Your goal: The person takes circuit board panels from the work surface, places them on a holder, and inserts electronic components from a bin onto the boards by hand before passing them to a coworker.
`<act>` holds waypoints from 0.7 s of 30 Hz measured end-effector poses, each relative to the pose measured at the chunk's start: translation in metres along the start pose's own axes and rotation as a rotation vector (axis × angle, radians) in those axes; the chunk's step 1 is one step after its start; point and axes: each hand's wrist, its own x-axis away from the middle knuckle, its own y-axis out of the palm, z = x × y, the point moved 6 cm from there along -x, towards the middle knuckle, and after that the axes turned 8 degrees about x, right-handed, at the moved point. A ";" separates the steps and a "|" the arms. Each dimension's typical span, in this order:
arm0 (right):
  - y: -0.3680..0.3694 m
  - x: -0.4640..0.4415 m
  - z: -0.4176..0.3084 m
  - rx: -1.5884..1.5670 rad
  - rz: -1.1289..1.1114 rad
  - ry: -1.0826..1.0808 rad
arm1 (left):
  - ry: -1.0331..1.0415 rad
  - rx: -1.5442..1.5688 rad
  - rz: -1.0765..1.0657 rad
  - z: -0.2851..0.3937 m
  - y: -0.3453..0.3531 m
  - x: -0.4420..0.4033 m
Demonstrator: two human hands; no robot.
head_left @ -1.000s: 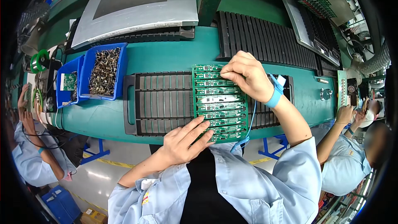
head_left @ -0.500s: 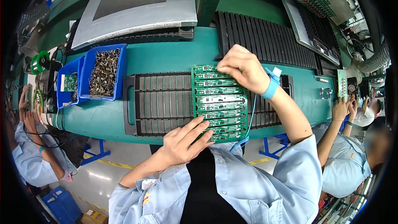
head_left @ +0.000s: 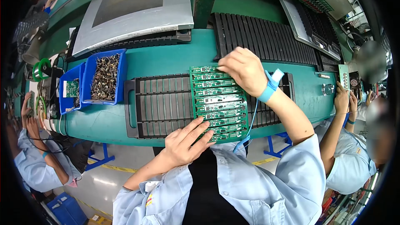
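Observation:
A green panel of several narrow circuit boards lies across a black slotted tray. My left hand rests on the panel's lower left corner, its fingers stretched and slightly apart. At the panel's upper right, my right hand is closed, thumb and fingers pinched together just over the top boards. Whatever sits between those fingertips is hidden. A blue wrist strap circles my right wrist, and its cord hangs down along the panel's right edge.
Left of the tray stand a blue bin of small metal-leaded parts and another blue bin with a board piece. Behind are a black ribbed tray and a grey framed plate. Co-workers sit on both sides.
The view has shifted slightly. My right hand stays at the panel's top with its fingers tilted a little differently; my left hand keeps its place on the lower corner.

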 end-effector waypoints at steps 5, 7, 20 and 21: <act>-0.031 0.053 0.015 -0.173 -0.244 0.520 | 0.010 -0.008 0.031 -0.001 0.000 0.001; -0.028 0.075 0.009 -0.134 -0.438 0.542 | 0.017 -0.014 0.025 0.000 0.001 0.002; -0.026 0.106 0.008 -1.431 -0.147 0.890 | 0.090 0.088 0.097 0.014 -0.022 -0.011; -0.042 0.112 0.011 -1.442 -0.085 0.895 | 0.055 0.084 0.117 0.011 -0.029 -0.016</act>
